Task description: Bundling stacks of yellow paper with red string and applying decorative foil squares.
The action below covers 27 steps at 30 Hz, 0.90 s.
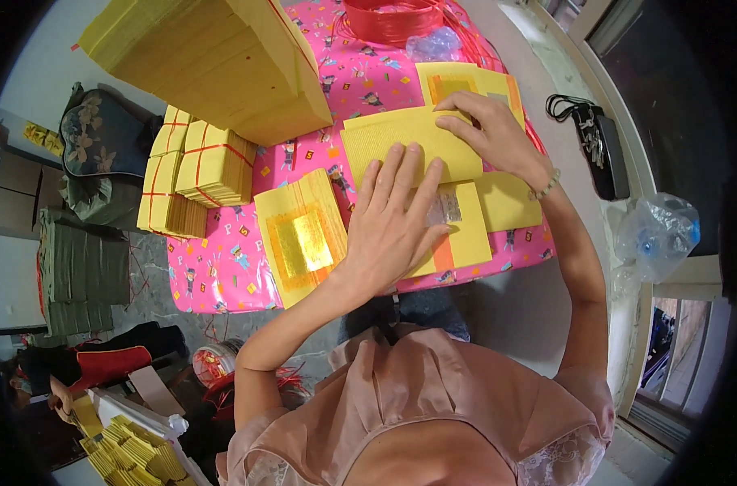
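A stack of yellow ribbed paper (413, 138) lies in front of me on the pink table. My left hand (397, 211) rests flat on its near edge, fingers stretched out and apart. At the stack's far right corner, my right hand (490, 134) has its thumb and bent fingers closed on the paper. Under and beside my left hand is yellow paper with an orange and silver patch (457, 235). To the left lies a yellow paper pile (303, 235) with a shiny gold square. More patched yellow sheets (449, 77) lie beyond my right hand.
Yellow paper bundles tied with red string (214, 162) and a tall yellow paper block (214, 65) stand on the left. A red string coil (397, 20) sits at the far edge. On the right ledge are a black pouch (599, 150) and a plastic bag (660, 235).
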Available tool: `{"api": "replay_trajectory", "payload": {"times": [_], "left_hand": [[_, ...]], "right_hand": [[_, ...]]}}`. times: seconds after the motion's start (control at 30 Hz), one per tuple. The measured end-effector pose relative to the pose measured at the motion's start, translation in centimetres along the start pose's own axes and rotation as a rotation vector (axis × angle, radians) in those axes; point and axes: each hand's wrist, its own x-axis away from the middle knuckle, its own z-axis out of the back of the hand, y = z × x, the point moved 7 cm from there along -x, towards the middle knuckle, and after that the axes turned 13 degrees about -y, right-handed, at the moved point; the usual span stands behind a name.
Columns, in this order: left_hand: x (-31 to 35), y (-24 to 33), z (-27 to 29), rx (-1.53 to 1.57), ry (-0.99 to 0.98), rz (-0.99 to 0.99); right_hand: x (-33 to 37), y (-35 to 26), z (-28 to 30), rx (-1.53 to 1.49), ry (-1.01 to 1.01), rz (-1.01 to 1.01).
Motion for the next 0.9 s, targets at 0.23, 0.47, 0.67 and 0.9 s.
{"api": "replay_trajectory", "payload": {"times": [0.23, 0.47, 0.67, 0.9], "left_hand": [[-2.0, -3.1, -1.3, -0.053, -0.031, -0.011], [-2.3, -4.3, -2.6, 0.015, -0.108, 0.013], [-2.5, -4.5, -2.9, 0.025, -0.119, 0.018], [-2.4, -4.8, -3.2, 0.027, -0.127, 0.023]], "right_hand": [[-3.1, 4.6, -2.4, 0.079, -0.073, -0.034], [-4.2, 3.4, -1.7, 0.228, -0.111, -0.054], [-6.1, 2.5, -4.0, 0.013, -0.214, -0.067], [-6.3, 2.4, -5.4, 0.043, -0.286, -0.041]]}}
